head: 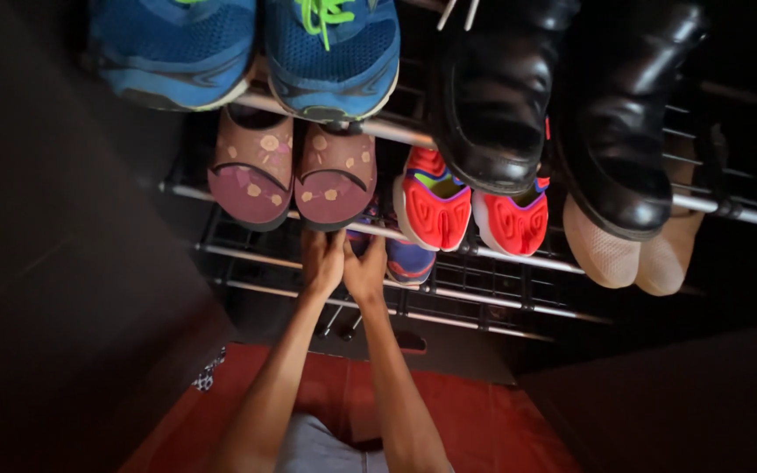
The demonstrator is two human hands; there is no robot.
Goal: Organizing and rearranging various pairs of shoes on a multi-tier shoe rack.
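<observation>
Both my arms reach up into a wire shoe rack (pixel 484 289). My left hand (pixel 321 261) and my right hand (pixel 366 267) are side by side on a lower shelf, just under a pair of maroon flowered shoes (pixel 291 175). The fingers of both hands curl around a dark shoe that is mostly hidden behind them. A blue and red shoe (pixel 409 260) sits right beside my right hand on the same shelf.
Blue sneakers with green laces (pixel 256 52) and black leather shoes (pixel 554 105) fill the top shelf. Red shoes (pixel 470 215) and beige mesh shoes (pixel 628 250) are on the middle shelf. Red floor (pixel 484 429) lies below; dark walls close in on both sides.
</observation>
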